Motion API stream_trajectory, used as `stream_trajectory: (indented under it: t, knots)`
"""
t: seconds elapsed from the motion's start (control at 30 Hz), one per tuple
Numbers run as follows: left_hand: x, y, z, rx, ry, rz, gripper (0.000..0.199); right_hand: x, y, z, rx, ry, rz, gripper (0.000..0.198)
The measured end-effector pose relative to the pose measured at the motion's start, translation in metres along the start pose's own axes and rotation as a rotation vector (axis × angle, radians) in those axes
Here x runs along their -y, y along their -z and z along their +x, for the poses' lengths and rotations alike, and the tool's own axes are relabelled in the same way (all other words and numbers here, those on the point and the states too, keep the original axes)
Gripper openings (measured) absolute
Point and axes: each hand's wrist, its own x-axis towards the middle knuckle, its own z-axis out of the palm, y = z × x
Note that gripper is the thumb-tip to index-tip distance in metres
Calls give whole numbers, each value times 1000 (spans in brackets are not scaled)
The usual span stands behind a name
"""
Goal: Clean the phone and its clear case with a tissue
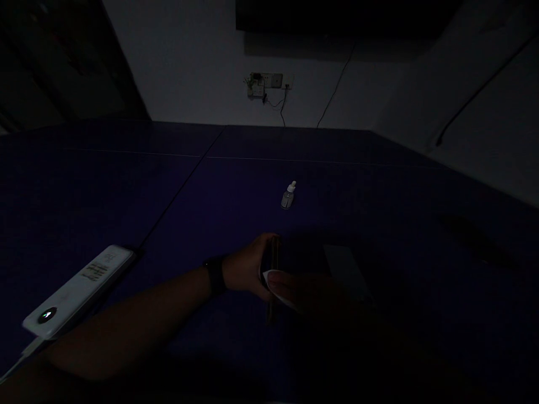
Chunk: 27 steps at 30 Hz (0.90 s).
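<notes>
The scene is very dark. My left hand point(246, 268), with a dark watch point(215, 275) on its wrist, is closed around a thin, flat thing held on edge that looks like a phone point(274, 253). Its narrow side has a gold-brown tint; its face is in shadow. Pressed to its near right side is a white cloth point(287, 303), or possibly a tissue, held by the fingers of my right hand point(284, 283). The rest of that hand fades into the dark. Beyond both hands a small clear bottle point(287, 199) with a white dropper-like top stands upright.
On the left lies a white power bank point(82, 289) with a lit display and a cable point(27, 352). A pale flat rectangle point(345, 269) rests right of my hands. Farther right is a faint dark flat object point(475, 238). Wall sockets point(269, 81) with cords are behind the purple-blue surface point(236, 185).
</notes>
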Motion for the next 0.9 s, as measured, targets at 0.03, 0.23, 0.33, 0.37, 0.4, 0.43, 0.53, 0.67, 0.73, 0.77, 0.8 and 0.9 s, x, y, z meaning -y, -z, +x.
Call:
stream_trajectory:
  t: [0.03,0.23,0.33,0.37,0.4,0.43,0.53,0.67,0.73,0.77,0.8,0.9]
  knots:
    - [0,0,0,-3,-1,-4,115,2,1,-2,21,11,1,59]
    - [2,0,0,-6,-23,-2,113,10,1,-13,93,20,4,66]
    - [2,0,0,-19,-36,8,112,6,0,-9,94,0,-8,68]
    - [2,0,0,-20,-36,7,113,5,1,-8,98,-11,-19,69]
    - [1,0,1,-19,-33,6,114,5,1,-8,103,-22,-29,69]
    - [0,1,1,-17,-27,5,114,6,1,-9,110,-29,-37,69]
    - [-3,1,1,-18,-12,2,115,9,1,-13,126,-29,-28,67]
    - [-5,1,2,-19,-6,0,114,5,1,-9,103,-38,-25,64]
    - [-4,1,1,-22,-6,17,114,3,2,-5,62,-60,-38,64]
    - [-4,1,1,-23,-6,26,114,3,3,-3,45,-59,-37,64]
    - [-3,1,1,-23,-6,33,113,4,5,-2,43,-47,-28,63]
    - [-3,1,2,-25,-8,29,114,9,10,-2,64,-14,35,57]
